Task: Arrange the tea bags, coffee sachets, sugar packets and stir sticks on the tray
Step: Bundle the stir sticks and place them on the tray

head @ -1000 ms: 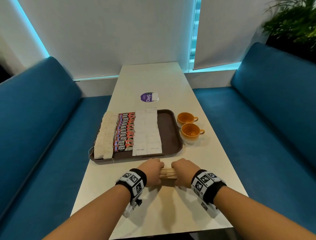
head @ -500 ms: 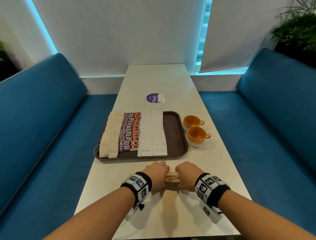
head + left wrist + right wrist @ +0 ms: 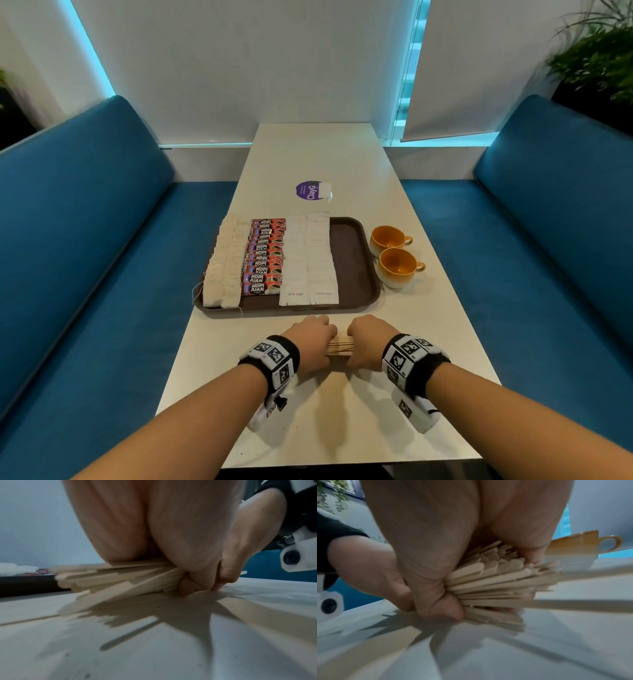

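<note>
1. Both hands are working near the front of the counter, just in front of the tray.
2. Left hand is curling its fingers round the left part of the stir sticks; its grip is closed on the bundle. In the left wrist view the stick ends are fanning out unevenly to the left of the palm, low over the counter.
3. Right hand is gripping the right part of the same bundle, its grip likewise closed on it. In the right wrist view the ends are splaying out past the thumb, not flush.
4. The bundle is lying crosswise between the two fists; only a short stretch is showing between them in the head view.
5. On the tray: tea bags are sitting in two columns at the left, coffee sachets in one column just beside them, sugar packets in two columns next. The right strip of the tray is showing bare brown.
6. Two orange cups are standing on the counter just right of the tray.
7. A purple round sticker is lying beyond the tray.
</note>
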A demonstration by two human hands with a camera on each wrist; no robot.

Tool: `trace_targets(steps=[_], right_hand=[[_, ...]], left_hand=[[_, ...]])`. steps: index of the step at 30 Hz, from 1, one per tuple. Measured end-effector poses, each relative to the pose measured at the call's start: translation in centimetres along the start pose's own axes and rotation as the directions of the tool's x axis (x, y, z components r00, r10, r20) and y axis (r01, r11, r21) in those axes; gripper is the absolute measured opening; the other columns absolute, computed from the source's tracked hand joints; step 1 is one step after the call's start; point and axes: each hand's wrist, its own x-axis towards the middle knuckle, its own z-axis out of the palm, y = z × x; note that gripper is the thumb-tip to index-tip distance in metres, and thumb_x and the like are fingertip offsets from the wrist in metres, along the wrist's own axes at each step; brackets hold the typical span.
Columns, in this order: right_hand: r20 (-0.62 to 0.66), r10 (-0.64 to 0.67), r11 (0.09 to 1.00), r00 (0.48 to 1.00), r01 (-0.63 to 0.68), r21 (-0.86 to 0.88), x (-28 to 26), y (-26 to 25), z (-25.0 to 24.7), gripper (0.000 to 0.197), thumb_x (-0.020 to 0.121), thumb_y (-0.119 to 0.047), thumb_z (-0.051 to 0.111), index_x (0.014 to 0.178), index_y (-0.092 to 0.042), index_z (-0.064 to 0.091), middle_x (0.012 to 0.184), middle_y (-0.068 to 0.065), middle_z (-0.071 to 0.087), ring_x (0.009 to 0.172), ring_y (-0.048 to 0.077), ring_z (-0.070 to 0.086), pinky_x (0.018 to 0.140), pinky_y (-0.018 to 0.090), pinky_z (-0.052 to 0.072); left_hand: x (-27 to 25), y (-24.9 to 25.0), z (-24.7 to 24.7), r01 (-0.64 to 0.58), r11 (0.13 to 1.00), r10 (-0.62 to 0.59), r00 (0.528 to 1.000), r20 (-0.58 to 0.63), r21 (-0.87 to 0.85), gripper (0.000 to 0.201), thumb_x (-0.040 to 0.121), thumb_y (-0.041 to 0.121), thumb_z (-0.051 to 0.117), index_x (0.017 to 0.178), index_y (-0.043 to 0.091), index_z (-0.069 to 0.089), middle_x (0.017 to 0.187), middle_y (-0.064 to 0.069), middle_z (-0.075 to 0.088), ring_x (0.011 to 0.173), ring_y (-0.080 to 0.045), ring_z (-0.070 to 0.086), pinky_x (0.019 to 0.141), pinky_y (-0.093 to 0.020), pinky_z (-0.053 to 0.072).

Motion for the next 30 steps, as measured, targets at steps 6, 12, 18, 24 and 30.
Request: trace_targets(steps=[6,12,18,24,30], right_hand=[[-0.049,-0.012,0.999,0.999,0.010,-0.050,0.2,-0.8,0.1,0.032,0.075,-0.033,0.078,0.103,-0.019,0.071,0.095,0.005,0.069,0.084,0.024,0.066,0.069,0.030,0.049],[-0.062,-0.025,0.994,0.998,0.018,-0.105,-0.2,-1.4,-0.5,0.020,0.079,-0.033,0.071,0.093,-0.019,0.067,0.086,0.002,0.065,0.076,0.024,0.062,0.066,0.029,0.046],[-0.127,-0.041,0.989,0.991,0.022,-0.150,-0.9,-1.6,-2.7,0.028,0.080,-0.045,0.073,0.093,-0.021,0.067,0.085,0.000,0.066,0.076,0.021,0.065,0.074,0.033,0.058],[-0.179,-0.125,0.980,0.976,0.094,-0.174,-1.5,-2.1,-4.6,0.030,0.083,-0.040,0.072,0.111,-0.030,0.070,0.097,-0.001,0.072,0.083,0.022,0.068,0.075,0.034,0.054],[-0.322,-0.181,0.968,0.930,0.109,-0.228,-3.6,-3.1,-9.9,0.046,0.083,-0.068,0.068,0.106,-0.028,0.062,0.088,-0.005,0.064,0.077,0.015,0.063,0.073,0.034,0.056]], left_hand=[[-0.2,-0.7,-0.3,0.004,0.999,-0.004,1.000,-0.010,-0.048,0.029,0.088,0.021,0.066,0.116,0.015,0.061,0.113,-0.008,0.062,0.102,-0.028,0.059,0.091,-0.040,0.051],[-0.1,-0.4,-0.3,0.037,0.998,-0.038,0.999,-0.021,-0.050,0.019,0.089,0.017,0.063,0.108,0.013,0.064,0.110,-0.011,0.060,0.099,-0.031,0.061,0.084,-0.038,0.050],[0.0,-0.6,-1.1,-0.010,0.989,0.001,0.998,-0.061,-0.150,0.019,0.088,0.022,0.067,0.105,0.016,0.062,0.108,-0.009,0.064,0.096,-0.028,0.062,0.083,-0.038,0.051],[-0.3,-1.0,-1.9,-0.011,0.977,-0.025,0.986,-0.167,-0.214,0.039,0.088,0.027,0.071,0.126,0.028,0.058,0.114,-0.002,0.072,0.100,-0.026,0.068,0.089,-0.040,0.055],[-1.2,-2.4,-3.9,-0.092,0.885,-0.049,0.956,-0.288,-0.456,0.015,0.084,0.036,0.080,0.090,0.030,0.068,0.087,0.005,0.074,0.084,-0.019,0.071,0.082,-0.041,0.058]])
